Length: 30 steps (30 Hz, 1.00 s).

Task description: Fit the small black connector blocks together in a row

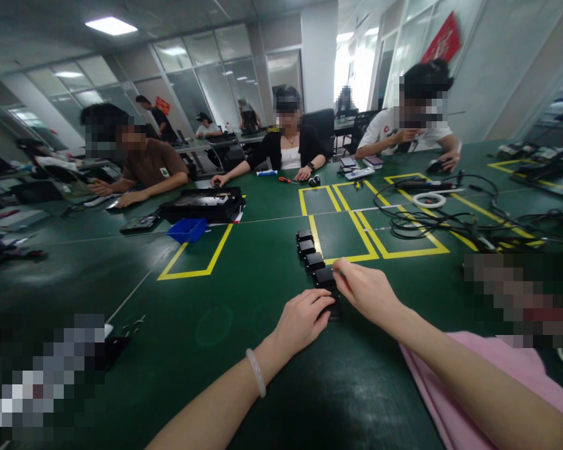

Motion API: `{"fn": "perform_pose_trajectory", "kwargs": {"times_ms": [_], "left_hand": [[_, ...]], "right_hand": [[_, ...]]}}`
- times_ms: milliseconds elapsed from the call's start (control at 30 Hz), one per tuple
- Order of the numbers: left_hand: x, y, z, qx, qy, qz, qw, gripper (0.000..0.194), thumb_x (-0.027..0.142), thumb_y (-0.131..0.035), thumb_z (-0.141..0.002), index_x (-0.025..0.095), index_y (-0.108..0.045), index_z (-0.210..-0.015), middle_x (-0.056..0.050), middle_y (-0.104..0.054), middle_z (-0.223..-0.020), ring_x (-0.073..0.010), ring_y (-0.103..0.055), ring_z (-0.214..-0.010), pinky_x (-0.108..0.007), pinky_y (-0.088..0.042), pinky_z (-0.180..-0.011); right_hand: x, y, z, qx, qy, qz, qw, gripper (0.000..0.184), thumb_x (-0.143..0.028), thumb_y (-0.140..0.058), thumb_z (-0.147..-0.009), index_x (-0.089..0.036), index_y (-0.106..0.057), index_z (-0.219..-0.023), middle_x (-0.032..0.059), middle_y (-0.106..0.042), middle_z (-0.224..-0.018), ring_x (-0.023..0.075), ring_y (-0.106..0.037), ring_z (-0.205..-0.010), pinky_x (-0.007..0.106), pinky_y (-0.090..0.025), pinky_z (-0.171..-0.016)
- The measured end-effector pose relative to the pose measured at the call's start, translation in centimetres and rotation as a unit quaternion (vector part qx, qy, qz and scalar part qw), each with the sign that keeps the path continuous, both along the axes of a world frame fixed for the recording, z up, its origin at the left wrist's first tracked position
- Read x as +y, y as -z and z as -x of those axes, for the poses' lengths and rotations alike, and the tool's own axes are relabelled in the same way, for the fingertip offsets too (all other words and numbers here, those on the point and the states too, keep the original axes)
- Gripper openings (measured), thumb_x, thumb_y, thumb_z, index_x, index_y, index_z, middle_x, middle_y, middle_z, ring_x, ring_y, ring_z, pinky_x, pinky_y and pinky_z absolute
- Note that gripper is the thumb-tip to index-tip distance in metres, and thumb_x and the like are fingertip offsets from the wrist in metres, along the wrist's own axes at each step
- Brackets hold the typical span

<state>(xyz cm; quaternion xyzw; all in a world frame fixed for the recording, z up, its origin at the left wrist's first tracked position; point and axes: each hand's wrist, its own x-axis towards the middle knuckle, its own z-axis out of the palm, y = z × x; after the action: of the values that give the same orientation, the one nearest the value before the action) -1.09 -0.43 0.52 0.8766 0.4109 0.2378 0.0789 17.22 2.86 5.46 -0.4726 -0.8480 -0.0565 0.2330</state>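
Several small black blocks (314, 260) stand in a slightly curved row on the green table, running away from me. My left hand (304, 315) lies over the nearest black block (334, 309), its fingers curled on the top and side. The fingers cover much of that block. My right hand (363, 287) is closed in a pinch at the right edge of the following block (325, 277). Whether anything small sits between those fingertips is hidden. Both hands are close together, the right one slightly farther out.
Yellow tape (351, 257) marks rectangles on the table. A blue tray (187, 229) sits by a black open case (204, 203) at the left. Black cables (417, 225) and a white tape roll (429, 200) lie at the right. Three people sit opposite; a pink cloth (488, 356) is near my right arm.
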Motion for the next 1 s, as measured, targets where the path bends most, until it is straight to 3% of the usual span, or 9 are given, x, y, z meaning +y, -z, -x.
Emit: {"fn": "perform_pose_trajectory", "kwargs": {"times_ms": [100, 267, 467, 633, 800, 1000], "left_hand": [[0.00, 0.00, 0.03, -0.004, 0.000, -0.001, 1.000, 0.026, 0.018, -0.054, -0.086, 0.022, -0.058, -0.111, -0.005, -0.059, -0.120, -0.0193, -0.057, -0.108, -0.035, -0.049, -0.094], [-0.01, 0.04, 0.05, -0.006, -0.001, 0.002, 1.000, 0.027, 0.017, -0.053, -0.086, 0.023, -0.058, -0.111, -0.004, -0.059, -0.120, -0.0192, -0.057, -0.108, -0.035, -0.049, -0.093], [0.01, 0.14, 0.06, -0.010, 0.001, -0.006, 1.000, 0.025, 0.018, -0.052, -0.086, 0.022, -0.059, -0.110, -0.005, -0.059, -0.120, -0.0199, -0.057, -0.108, -0.036, -0.050, -0.093], [0.00, 0.05, 0.09, -0.003, -0.001, -0.001, 1.000, 0.026, 0.018, -0.054, -0.086, 0.023, -0.058, -0.111, -0.004, -0.059, -0.121, -0.0190, -0.057, -0.109, -0.035, -0.049, -0.094], [-0.01, -0.01, 0.12, -0.004, 0.000, -0.002, 1.000, 0.026, 0.018, -0.054, -0.086, 0.023, -0.058, -0.111, -0.004, -0.059, -0.120, -0.0193, -0.057, -0.109, -0.036, -0.050, -0.093], [0.01, 0.02, 0.13, -0.009, 0.006, -0.002, 1.000, 0.026, 0.018, -0.052, -0.087, 0.022, -0.058, -0.112, -0.005, -0.059, -0.121, -0.0202, -0.057, -0.109, -0.037, -0.050, -0.093]], "right_hand": [[0.03, -0.15, -0.11, -0.011, -0.002, 0.000, 1.000, 0.024, -0.030, -0.036, -0.097, -0.019, -0.054, -0.087, 0.0017, -0.067, -0.073, 0.0125, -0.061, -0.063, 0.023, -0.031, -0.055], [-0.07, -0.30, 0.04, -0.007, 0.023, 0.007, 1.000, 0.016, -0.021, -0.037, -0.094, -0.018, -0.052, -0.097, 0.0028, -0.067, -0.079, 0.0137, -0.063, -0.067, 0.023, -0.031, -0.055], [-0.01, -0.42, -0.06, -0.023, 0.009, 0.019, 1.000, 0.019, -0.028, -0.036, -0.096, -0.019, -0.052, -0.091, 0.0022, -0.068, -0.076, 0.0140, -0.062, -0.065, 0.023, -0.030, -0.054], [0.04, -0.61, -0.19, -0.008, 0.012, 0.032, 0.999, 0.013, -0.023, -0.039, -0.094, -0.019, -0.050, -0.099, 0.0016, -0.068, -0.080, 0.0138, -0.063, -0.066, 0.023, -0.030, -0.054], [0.11, -0.63, -0.30, -0.017, 0.012, 0.032, 0.999, 0.022, -0.032, -0.037, -0.097, -0.020, -0.052, -0.088, 0.0009, -0.067, -0.073, 0.0143, -0.062, -0.063, 0.023, -0.030, -0.054], [0.20, -0.62, -0.27, -0.008, 0.031, 0.033, 0.999, 0.016, -0.022, -0.036, -0.094, -0.019, -0.051, -0.099, 0.0024, -0.069, -0.080, 0.0134, -0.063, -0.064, 0.023, -0.030, -0.052]]}}
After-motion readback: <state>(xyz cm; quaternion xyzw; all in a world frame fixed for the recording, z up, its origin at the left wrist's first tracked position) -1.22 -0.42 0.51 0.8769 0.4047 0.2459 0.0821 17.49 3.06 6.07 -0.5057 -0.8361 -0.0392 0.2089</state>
